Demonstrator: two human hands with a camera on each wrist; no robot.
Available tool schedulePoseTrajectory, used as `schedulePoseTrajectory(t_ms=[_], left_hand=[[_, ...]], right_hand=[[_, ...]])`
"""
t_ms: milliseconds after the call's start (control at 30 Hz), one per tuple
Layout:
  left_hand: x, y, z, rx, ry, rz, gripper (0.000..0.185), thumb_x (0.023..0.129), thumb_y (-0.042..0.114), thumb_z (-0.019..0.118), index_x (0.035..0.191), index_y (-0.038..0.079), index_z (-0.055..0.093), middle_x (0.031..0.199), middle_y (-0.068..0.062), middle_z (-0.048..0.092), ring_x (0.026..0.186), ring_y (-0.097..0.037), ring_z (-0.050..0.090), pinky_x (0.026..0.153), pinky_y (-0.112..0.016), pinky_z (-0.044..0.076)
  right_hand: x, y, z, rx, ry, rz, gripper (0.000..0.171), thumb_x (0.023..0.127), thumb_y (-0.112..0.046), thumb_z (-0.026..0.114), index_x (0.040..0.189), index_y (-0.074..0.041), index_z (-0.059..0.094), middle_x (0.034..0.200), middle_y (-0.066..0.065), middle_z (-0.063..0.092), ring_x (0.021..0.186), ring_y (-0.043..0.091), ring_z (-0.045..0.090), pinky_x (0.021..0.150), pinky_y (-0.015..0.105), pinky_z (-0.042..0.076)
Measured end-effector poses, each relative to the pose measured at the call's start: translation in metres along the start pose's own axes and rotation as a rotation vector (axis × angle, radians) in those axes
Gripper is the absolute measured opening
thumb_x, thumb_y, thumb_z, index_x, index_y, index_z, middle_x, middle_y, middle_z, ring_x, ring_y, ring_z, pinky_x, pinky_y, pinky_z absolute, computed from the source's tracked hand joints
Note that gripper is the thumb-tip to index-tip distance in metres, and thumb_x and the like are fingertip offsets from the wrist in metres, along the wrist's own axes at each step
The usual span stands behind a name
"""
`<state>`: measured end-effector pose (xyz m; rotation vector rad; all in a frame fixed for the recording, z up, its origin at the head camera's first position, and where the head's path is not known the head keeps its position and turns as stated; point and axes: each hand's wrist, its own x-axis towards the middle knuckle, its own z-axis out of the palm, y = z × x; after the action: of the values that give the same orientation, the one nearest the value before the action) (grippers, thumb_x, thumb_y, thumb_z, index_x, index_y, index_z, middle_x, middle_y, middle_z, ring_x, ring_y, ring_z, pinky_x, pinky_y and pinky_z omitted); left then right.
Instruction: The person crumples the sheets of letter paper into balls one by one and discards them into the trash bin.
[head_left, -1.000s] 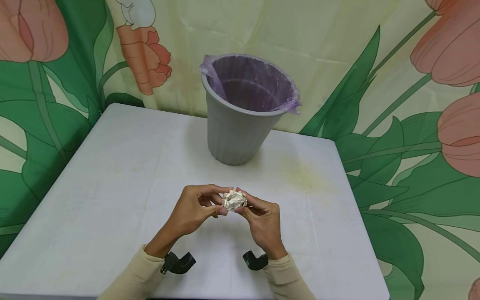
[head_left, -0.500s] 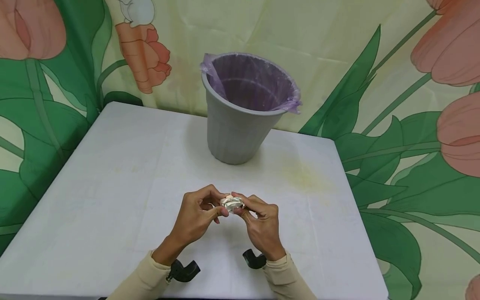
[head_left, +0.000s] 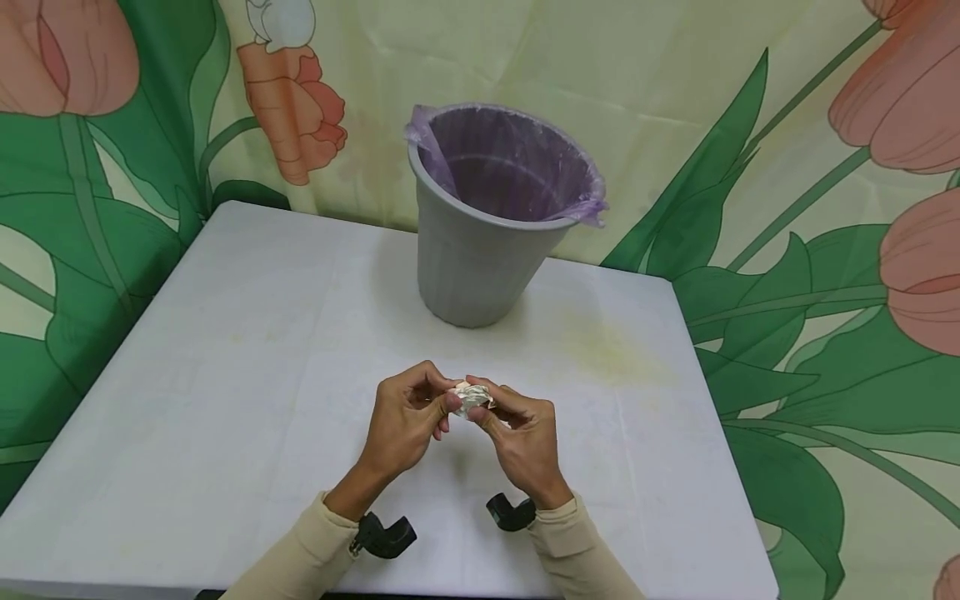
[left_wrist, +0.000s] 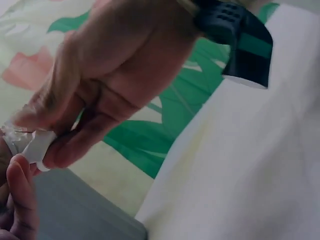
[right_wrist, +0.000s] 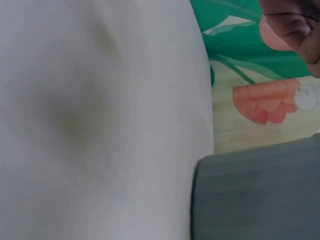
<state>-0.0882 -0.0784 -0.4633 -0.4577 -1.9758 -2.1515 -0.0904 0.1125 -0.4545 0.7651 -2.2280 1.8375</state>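
Note:
In the head view a small crumpled ball of whitish paper (head_left: 474,402) is held between both hands, above the table's near half. My left hand (head_left: 401,417) pinches its left side with thumb and fingertips, and my right hand (head_left: 523,437) pinches its right side the same way. A pale, creased part of the paper (left_wrist: 36,146) shows among the fingers at the left of the left wrist view. The fingers hide much of the ball. In the right wrist view only part of a hand (right_wrist: 297,27) appears, at the top right corner.
A grey bin (head_left: 480,271) with a purple plastic liner (head_left: 517,162) stands upright at the table's back. White cloth covers the table (head_left: 225,375), with a yellowish stain (head_left: 607,350) right of the bin. Behind hangs a floral curtain (head_left: 637,75). Black devices sit on both wrists.
The left hand has shifted slightly right, its thumb now further over the paper. Both hands keep working the ball, which looks turned and a bit more compact. The bin stays put.

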Motion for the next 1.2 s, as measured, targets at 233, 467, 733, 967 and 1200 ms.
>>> schedulePoseTrajectory(t_ms=[233,467,733,967,1200], left_hand=[[0.002,-0.003,-0.002,-0.077,-0.055,-0.136,0.011,0.095,0.007,0.077,0.101,0.002,0.070,0.071,-0.017,0.064,0.053,-0.012,0.057,0.045,-0.025,0.050],[-0.001,-0.002,0.008,-0.101,-0.010,-0.122,0.011,0.095,0.007,0.077,0.096,0.001,0.068,0.071,-0.009,0.065,0.051,-0.011,0.054,0.042,-0.023,0.041],[0.002,0.002,0.020,-0.018,0.113,-0.032,0.015,0.096,0.006,0.076,0.086,0.001,0.066,0.074,-0.016,0.068,0.051,-0.011,0.055,0.047,-0.026,0.047],[0.015,0.018,0.013,0.054,0.085,0.003,0.009,0.093,0.007,0.081,0.094,0.004,0.072,0.093,-0.014,0.077,0.060,-0.016,0.064,0.051,-0.027,0.055],[0.029,0.028,0.002,0.308,0.036,0.060,0.028,0.085,0.019,0.090,0.111,0.017,0.081,0.105,0.004,0.079,0.086,-0.011,0.068,0.062,-0.025,0.058]], right_hand=[[-0.003,0.009,-0.003,-0.127,0.002,-0.117,0.058,0.075,0.008,0.090,0.130,-0.001,0.075,0.106,0.016,0.080,0.093,0.014,0.077,0.079,0.028,0.065],[-0.001,0.013,0.004,-0.229,0.165,-0.284,0.039,0.078,0.003,0.089,0.115,0.000,0.081,0.086,0.012,0.079,0.069,0.013,0.066,0.059,0.015,0.050],[0.009,0.017,0.011,-0.338,0.274,-0.467,0.027,0.092,-0.021,0.080,0.105,0.002,0.082,0.081,0.013,0.078,0.062,0.015,0.062,0.049,0.023,0.043],[0.021,0.006,0.000,-0.347,0.222,-0.384,0.034,0.089,-0.022,0.084,0.116,-0.001,0.081,0.090,0.012,0.080,0.071,0.015,0.066,0.061,0.019,0.052],[0.030,-0.004,-0.014,-0.293,0.192,-0.192,0.045,0.080,-0.003,0.091,0.123,-0.008,0.080,0.093,0.008,0.078,0.086,0.015,0.067,0.081,0.020,0.059]])
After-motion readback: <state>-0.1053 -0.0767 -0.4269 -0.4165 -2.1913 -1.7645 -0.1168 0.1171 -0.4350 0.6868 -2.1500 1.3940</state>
